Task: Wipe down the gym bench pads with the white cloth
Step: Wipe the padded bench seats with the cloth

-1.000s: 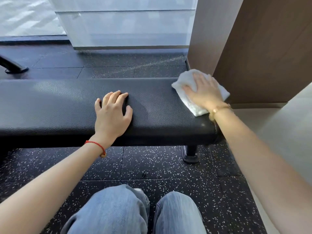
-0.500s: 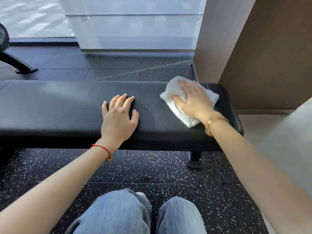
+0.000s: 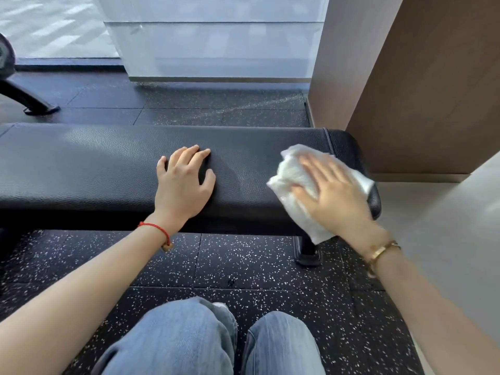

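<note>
Bench pad (image 3: pixel 108 169), black and textured, is laid with its long axis running left to right across the view, its rounded end pointing right toward the brown wall panel (image 3: pixel 433 90). White cloth (image 3: pixel 290 182) is pressed onto that right end of the pad by the right hand (image 3: pixel 335 196), whose fingers are held straight and spread (motion blur softens them); one corner of the cloth hangs over the pad's near edge. Left hand (image 3: pixel 184 185) is rested flat on the pad, left of the cloth and apart from it, fingers extended and slightly parted. Beneath the pad's right end a black support foot (image 3: pixel 307 253) is seen on the speckled floor (image 3: pixel 243 266).
</note>
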The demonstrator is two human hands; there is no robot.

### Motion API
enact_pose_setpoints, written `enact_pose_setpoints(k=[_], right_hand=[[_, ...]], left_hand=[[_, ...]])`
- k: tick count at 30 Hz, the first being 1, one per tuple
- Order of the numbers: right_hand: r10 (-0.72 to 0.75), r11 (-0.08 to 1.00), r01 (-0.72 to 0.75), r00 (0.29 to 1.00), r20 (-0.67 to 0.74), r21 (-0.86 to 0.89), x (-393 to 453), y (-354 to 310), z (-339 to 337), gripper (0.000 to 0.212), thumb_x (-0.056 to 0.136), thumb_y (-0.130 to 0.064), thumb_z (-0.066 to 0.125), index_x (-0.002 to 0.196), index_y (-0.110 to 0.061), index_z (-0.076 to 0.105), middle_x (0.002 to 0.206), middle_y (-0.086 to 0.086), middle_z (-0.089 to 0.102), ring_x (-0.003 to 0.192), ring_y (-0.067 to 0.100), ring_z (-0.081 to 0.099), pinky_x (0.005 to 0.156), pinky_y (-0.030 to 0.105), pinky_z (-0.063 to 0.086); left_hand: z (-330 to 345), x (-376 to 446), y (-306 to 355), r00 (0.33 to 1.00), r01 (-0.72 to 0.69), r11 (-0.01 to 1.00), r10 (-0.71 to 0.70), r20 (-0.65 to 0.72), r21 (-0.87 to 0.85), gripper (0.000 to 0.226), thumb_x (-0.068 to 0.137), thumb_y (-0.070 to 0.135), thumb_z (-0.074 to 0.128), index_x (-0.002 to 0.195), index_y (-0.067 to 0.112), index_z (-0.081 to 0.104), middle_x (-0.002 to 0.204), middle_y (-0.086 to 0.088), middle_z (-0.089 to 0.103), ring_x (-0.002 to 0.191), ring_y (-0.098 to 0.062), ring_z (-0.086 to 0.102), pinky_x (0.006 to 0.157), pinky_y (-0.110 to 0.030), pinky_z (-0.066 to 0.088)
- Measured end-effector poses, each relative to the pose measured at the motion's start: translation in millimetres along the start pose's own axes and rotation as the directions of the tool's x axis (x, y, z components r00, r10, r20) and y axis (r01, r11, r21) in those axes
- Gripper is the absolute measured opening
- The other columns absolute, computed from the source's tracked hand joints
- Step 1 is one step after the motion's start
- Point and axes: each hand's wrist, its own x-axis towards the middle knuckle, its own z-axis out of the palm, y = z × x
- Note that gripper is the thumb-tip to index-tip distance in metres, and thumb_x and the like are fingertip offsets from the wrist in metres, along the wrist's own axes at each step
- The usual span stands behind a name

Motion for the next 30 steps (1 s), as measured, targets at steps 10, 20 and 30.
enact_pose_setpoints(k=[10, 20, 30], right_hand=[[-0.145, 0.987, 0.154, 0.976, -0.163, 0.047, -2.9, 18.8, -4.0, 0.067, 0.1, -0.055, 0.03, 0.156, -0.017, 0.026, 0.161, -0.001, 0.029, 0.15, 0.011, 0.016, 0.125, 0.037, 0.006], [-0.379, 0.904, 0.281, 0.875, -0.301, -0.322, -42.4, -32.8, 35.5, 0.089, 0.087, -0.07, 0.052, 0.156, -0.019, 0.027, 0.158, 0.004, 0.036, 0.144, 0.033, 0.035, 0.118, 0.051, 0.029], [-0.282, 0.946, 0.157, 0.828, -0.485, -0.283, -74.1, 25.1, 44.7, 0.085, 0.084, -0.049, 0.074, 0.152, -0.013, 0.037, 0.156, 0.005, 0.039, 0.145, 0.029, 0.033, 0.124, 0.039, 0.017]], left_hand=[[-1.8, 0.1, -0.7, 1.0, -0.006, 1.0, 0.006, 0.006, -0.019, 0.048, 0.091, 0.04, 0.043, 0.135, 0.023, 0.054, 0.144, 0.0, 0.051, 0.138, -0.021, 0.039, 0.116, -0.052, 0.023], [1.0, 1.0, 4.2, 0.999, 0.027, 0.999, -0.027, 0.041, -0.016, 0.047, 0.096, 0.034, 0.046, 0.141, 0.023, 0.049, 0.149, -0.001, 0.045, 0.143, -0.021, 0.032, 0.12, -0.055, 0.014], [0.8, 1.4, -1.9, 0.999, 0.003, 1.0, -0.002, 0.035, -0.024, 0.046, 0.096, 0.035, 0.046, 0.142, 0.024, 0.049, 0.15, -0.002, 0.045, 0.143, -0.022, 0.032, 0.119, -0.055, 0.016]])
